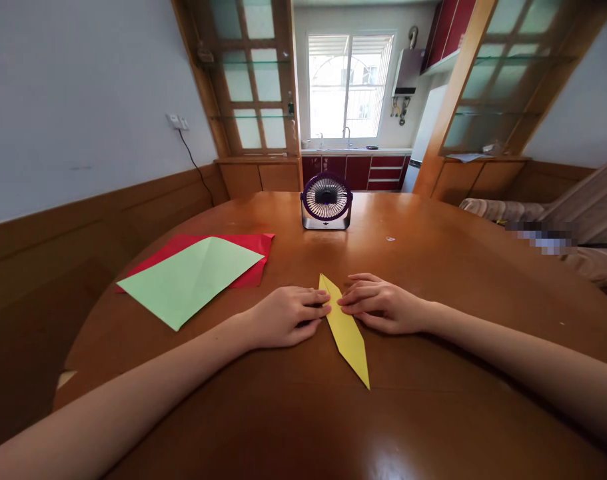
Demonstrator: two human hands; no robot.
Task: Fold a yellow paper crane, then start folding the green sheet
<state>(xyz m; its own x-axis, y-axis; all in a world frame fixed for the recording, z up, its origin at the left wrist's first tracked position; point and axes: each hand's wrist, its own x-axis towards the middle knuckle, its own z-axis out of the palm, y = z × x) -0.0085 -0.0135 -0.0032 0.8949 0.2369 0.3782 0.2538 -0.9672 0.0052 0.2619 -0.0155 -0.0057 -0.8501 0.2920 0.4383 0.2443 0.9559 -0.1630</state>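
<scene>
A yellow folded paper (346,326), long and narrow with pointed ends, lies aslant on the table in front of me. My left hand (289,316) rests at its left edge, palm down, fingers stretched out and the fingertips touching the paper. From the other side, my right hand (382,304) touches the right edge with its fingertips, the fingers slightly bent and apart. Neither hand is wrapped around the paper. To the left of my left hand lies a light green sheet (193,280) with a crease, on top of a red sheet (256,273).
A small dark purple fan (326,200) stands on the far part of the round-edged wooden table (433,387). A small ring-like item (390,239) lies to its right. Beyond the table are wooden cabinets and a kitchen window. Beige fabric-covered seating (503,209) is at the right.
</scene>
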